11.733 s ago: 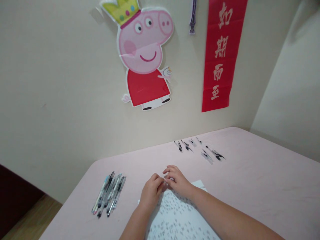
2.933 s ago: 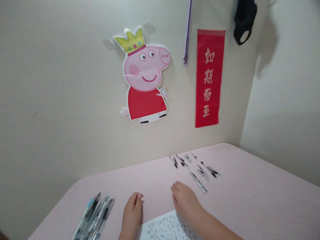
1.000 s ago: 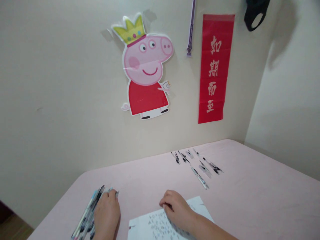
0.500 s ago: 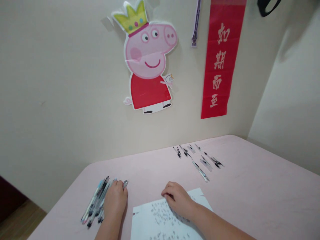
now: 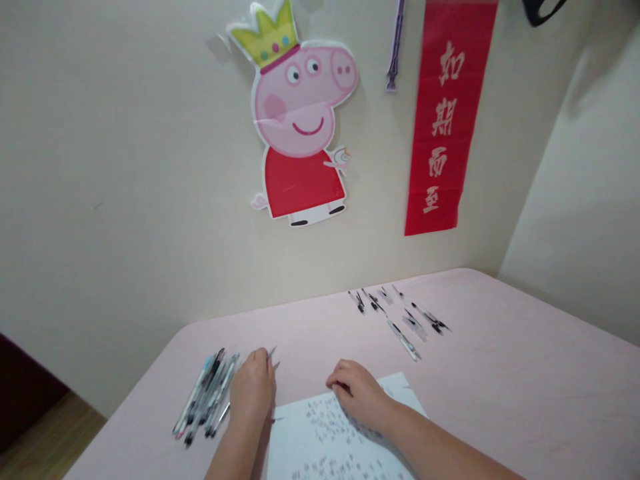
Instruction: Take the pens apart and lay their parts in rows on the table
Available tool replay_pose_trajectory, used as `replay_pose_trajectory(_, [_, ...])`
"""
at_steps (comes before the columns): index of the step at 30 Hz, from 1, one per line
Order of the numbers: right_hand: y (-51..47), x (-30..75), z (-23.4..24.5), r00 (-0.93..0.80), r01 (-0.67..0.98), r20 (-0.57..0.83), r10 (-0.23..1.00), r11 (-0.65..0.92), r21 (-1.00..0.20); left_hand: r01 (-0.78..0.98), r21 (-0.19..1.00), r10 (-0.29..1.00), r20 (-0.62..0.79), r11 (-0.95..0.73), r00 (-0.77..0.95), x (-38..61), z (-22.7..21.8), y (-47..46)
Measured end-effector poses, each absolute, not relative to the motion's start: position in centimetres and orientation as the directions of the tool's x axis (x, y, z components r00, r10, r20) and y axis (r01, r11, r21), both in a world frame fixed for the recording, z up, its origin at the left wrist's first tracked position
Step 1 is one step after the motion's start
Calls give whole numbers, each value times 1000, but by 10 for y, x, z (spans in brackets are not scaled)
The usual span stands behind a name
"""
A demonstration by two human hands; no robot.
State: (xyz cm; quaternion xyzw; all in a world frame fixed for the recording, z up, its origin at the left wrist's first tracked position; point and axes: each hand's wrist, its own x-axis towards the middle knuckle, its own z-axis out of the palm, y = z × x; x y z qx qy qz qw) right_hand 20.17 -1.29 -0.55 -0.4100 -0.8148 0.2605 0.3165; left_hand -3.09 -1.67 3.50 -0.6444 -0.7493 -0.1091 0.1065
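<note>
My left hand [image 5: 253, 387] is closed around a pen [image 5: 271, 351], whose thin tip pokes out past the fingers; the rest of it is hidden by the hand. Just left of that hand lies a loose bundle of pens [image 5: 203, 393], clear-bodied and black, some with blue ends. My right hand [image 5: 360, 390] rests with curled fingers on the top edge of a white sheet of paper [image 5: 293, 460] covered in handwriting. Nothing shows between the right fingers.
Toward the wall, several pen parts and an assembled-looking pen [image 5: 403, 339] lie spread on the pink-covered table [image 5: 525, 373]. On the wall hang a cartoon pig cutout [image 5: 305, 180], a red banner [image 5: 445, 133] and a purple strap [image 5: 395, 47].
My left hand has moved right, away from the pen bundle, with a pen in it, uncovering more of the bundle. My right hand stays on the paper. The view has shifted slightly.
</note>
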Motion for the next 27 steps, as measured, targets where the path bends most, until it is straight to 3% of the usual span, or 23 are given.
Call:
replay_pose_trajectory(4, [-14, 202, -4, -463, 502, 310, 831, 534, -680, 970, 229, 953, 301, -87, 15, -9, 32, -16])
replay_pose_trajectory(8, [-13, 202, -5, -452, 471, 328, 830, 534, -702, 844, 447, 933, 324, -297, 156, 8, 25, -18])
replay_pose_trajectory(13, [-4, 200, -13, -304, 340, 237, 923, 337, -878, 698, 615, 921, 347, -367, 179, 23, 20, -21])
replay_pose_trajectory(19, [1, 202, -12, -273, 52, 130, 953, 150, -987, 611, 686, 918, 325, -394, 227, 30, 18, -23])
replay_pose_trajectory(27, [3, 202, -13, -267, 50, 106, 958, 123, -991, 621, 686, 926, 290, -378, 243, 31, 14, -25])
